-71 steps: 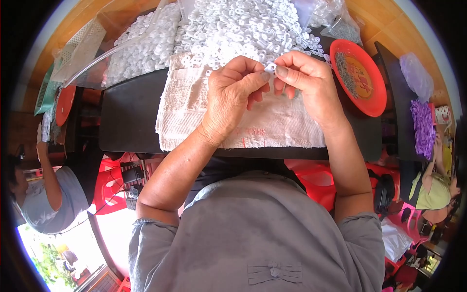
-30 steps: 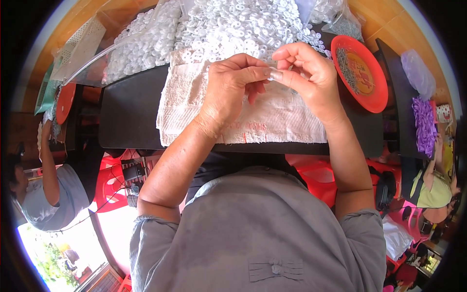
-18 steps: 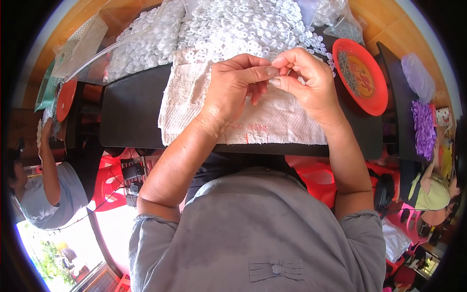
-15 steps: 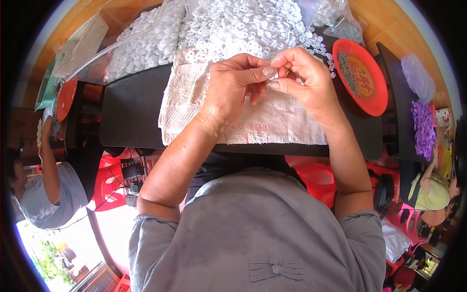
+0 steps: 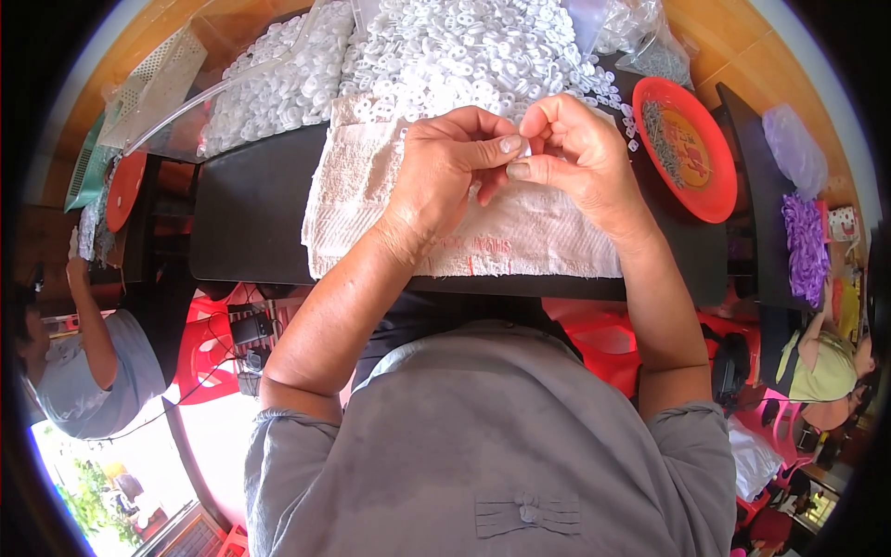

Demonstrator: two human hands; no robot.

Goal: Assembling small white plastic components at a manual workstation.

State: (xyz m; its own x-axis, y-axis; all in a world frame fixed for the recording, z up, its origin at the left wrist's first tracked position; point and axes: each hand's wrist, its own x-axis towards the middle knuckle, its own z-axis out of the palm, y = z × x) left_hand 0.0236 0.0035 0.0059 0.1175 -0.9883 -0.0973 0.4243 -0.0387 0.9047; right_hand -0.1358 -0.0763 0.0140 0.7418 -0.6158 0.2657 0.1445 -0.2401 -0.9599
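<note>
- Left hand (image 5: 455, 162): thumb and forefinger together, clamped on a small white piece (image 5: 525, 148); back of the hand faced up, remaining fingers curled underneath, partly hidden
- White piece: sat at the left thumb tip, between the two hands, above the towel; mostly covered by fingers, so its full outline couldn't be read
- Right hand (image 5: 583, 162): just right of the piece; thumb and forefinger tips apart, thumb lower, forefinger bent above; couldn't tell whether the curled fingers gripped anything
- Towel (image 5: 362, 218): pale, with faint red marks; lay on the black table (image 5: 251, 209), under both hands
- Loose heap (image 5: 464, 56) of white pieces: beyond the hands, its near edge reaching the towel; a few strays lay to its right, near the plate
- Clear bin (image 5: 172, 137): left of the heap, tilted, with more white pieces (image 5: 269, 102) in it
- Red plate (image 5: 727, 181): right of the right hand, well apart from it; thin grey metal bits (image 5: 661, 144) lay along its left part
- Clear bag (image 5: 661, 58): behind the plate, grey contents showing through
- Far right: a bunch of purple items (image 5: 806, 251) on another dark table; a co-worker in a yellow-green top (image 5: 821, 369) beside it
- Far left: a co-worker in a grey-blue top (image 5: 97, 371), one arm raised to silvery strands (image 5: 96, 232)
</note>
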